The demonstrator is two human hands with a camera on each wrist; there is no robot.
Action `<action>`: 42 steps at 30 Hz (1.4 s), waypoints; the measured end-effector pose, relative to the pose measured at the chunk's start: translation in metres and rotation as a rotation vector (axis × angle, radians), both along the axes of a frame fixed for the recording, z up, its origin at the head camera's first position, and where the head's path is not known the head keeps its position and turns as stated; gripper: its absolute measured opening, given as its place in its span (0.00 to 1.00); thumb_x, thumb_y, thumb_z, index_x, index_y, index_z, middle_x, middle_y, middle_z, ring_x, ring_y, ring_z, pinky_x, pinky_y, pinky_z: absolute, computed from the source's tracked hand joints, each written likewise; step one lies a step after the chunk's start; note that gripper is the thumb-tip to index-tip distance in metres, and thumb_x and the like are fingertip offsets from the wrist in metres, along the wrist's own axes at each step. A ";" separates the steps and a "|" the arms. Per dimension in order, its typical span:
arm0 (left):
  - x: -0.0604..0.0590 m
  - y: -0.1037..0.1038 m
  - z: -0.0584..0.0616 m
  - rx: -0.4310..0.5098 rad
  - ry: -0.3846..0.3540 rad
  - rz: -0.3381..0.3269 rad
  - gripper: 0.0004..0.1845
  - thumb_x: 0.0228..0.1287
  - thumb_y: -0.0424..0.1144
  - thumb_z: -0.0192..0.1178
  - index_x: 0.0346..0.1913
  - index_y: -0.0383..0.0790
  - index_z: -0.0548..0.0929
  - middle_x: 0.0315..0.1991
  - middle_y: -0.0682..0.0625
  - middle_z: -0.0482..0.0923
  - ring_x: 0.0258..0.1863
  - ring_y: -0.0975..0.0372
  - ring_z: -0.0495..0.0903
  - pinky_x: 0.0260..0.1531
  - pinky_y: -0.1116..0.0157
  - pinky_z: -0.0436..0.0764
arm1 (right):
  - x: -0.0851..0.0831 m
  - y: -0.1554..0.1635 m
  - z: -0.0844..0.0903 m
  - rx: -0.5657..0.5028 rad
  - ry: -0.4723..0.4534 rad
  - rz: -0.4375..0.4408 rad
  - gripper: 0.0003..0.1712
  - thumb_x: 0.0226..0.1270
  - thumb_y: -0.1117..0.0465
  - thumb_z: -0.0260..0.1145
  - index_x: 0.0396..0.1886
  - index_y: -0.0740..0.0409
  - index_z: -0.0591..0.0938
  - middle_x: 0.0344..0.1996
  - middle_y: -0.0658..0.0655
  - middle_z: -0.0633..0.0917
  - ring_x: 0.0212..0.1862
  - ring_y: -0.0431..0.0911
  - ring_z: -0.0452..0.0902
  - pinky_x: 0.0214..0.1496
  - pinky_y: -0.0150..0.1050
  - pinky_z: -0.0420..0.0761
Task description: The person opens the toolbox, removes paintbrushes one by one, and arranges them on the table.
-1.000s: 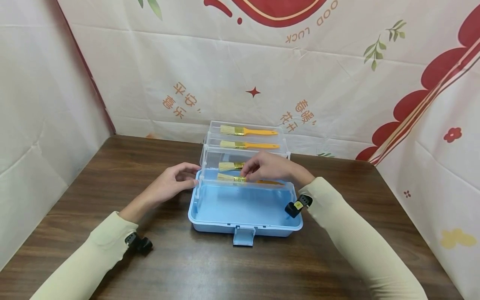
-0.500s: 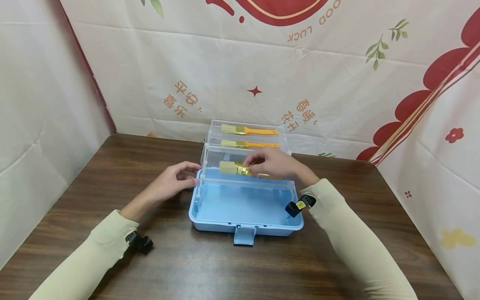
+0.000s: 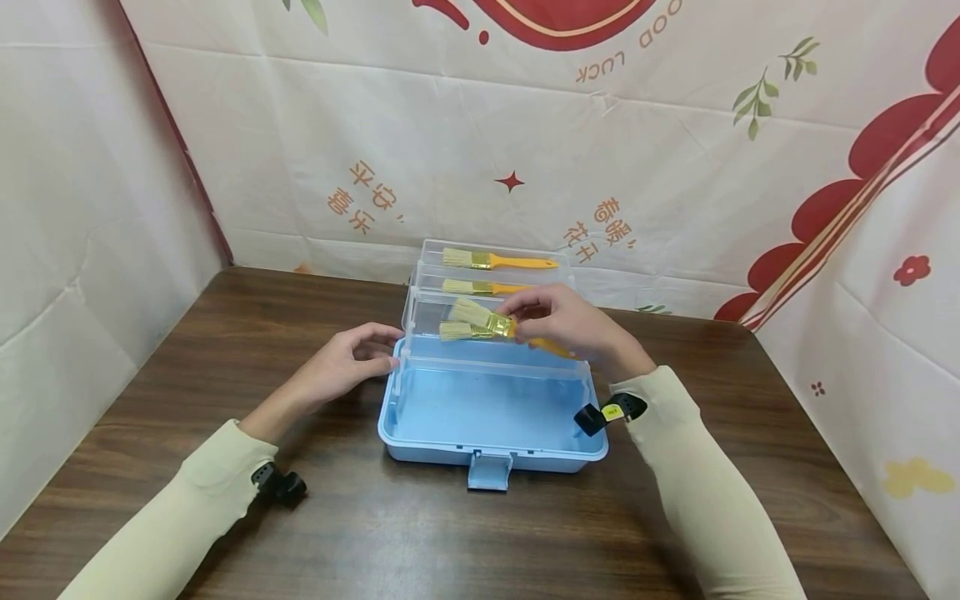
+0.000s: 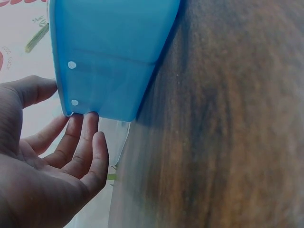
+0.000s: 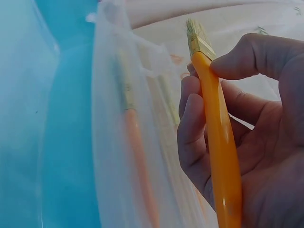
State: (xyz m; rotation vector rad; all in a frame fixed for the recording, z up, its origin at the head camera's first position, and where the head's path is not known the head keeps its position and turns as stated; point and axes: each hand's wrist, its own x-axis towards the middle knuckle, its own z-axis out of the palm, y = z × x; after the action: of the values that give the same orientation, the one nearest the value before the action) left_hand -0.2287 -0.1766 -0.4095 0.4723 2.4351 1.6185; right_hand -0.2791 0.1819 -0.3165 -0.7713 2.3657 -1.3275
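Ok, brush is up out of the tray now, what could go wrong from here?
1. The right hand pinches the lifted brush only by its slim orange handle; that grip could slip and drop it into the blue toolbox.
2. The lifted brush hangs just above another brush in the clear tray and may knock it.
3. The left hand only touches the box corner with its fingertips, so a tug could shift the box.

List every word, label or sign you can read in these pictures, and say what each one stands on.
"GOOD LUCK", upside down and partly cut off by the top edge: on the printed cloth backdrop.
Orange Chinese characters, upside down, and a second group: on the same backdrop; too small to read with certainty.
Small yellow sticker on the black band at the right wrist: too small to read.
Toolbox and paintbrush: no readable text.
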 end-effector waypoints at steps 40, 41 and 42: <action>-0.001 -0.001 -0.002 0.008 -0.004 -0.003 0.25 0.80 0.40 0.67 0.74 0.36 0.78 0.68 0.36 0.81 0.64 0.45 0.84 0.65 0.44 0.82 | -0.018 0.090 -0.009 -0.420 -0.138 -0.406 0.18 0.81 0.69 0.57 0.49 0.47 0.90 0.63 0.53 0.76 0.61 0.51 0.69 0.60 0.42 0.72; -0.001 -0.001 -0.002 0.008 -0.005 -0.004 0.25 0.80 0.40 0.67 0.74 0.36 0.78 0.68 0.36 0.81 0.64 0.45 0.84 0.65 0.44 0.82 | -0.019 0.092 -0.011 -0.431 -0.143 -0.418 0.17 0.81 0.69 0.56 0.49 0.48 0.89 0.62 0.54 0.76 0.59 0.52 0.69 0.60 0.42 0.72; -0.001 -0.001 -0.002 0.008 -0.006 -0.004 0.25 0.80 0.40 0.67 0.74 0.36 0.78 0.68 0.36 0.80 0.64 0.45 0.84 0.65 0.44 0.82 | -0.021 0.095 -0.013 -0.439 -0.149 -0.431 0.17 0.81 0.70 0.56 0.49 0.49 0.88 0.62 0.54 0.75 0.59 0.51 0.69 0.60 0.43 0.71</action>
State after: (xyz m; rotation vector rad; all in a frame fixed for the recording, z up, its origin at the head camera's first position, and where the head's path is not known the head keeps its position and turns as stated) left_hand -0.2298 -0.1773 -0.4118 0.4732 2.4231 1.6260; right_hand -0.2997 0.2767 -0.3293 -0.2476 2.2212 -2.0444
